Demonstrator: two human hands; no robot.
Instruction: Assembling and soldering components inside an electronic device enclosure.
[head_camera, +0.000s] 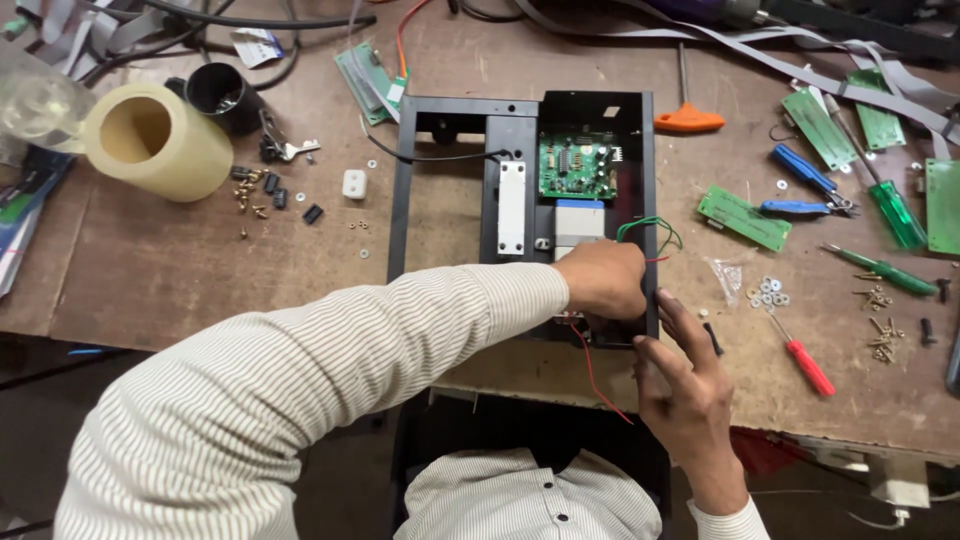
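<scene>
My left hand (603, 280) grip is pinched on thin floppy wires (648, 232) inside the black metal chassis (520, 180) on the tabletop (180, 270), right hand (685, 385) fingers apart bracing its stiff, likely sharp-edged rim—hold wires near their ends.

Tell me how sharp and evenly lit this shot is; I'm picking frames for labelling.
Head view: soft, even light on the workbench, only faint shadows; the green circuit board in the black frame is sharp; the striped sleeve nearest the camera looks slightly soft; the edges bow slightly from the wide lens; no strong glare.
</scene>
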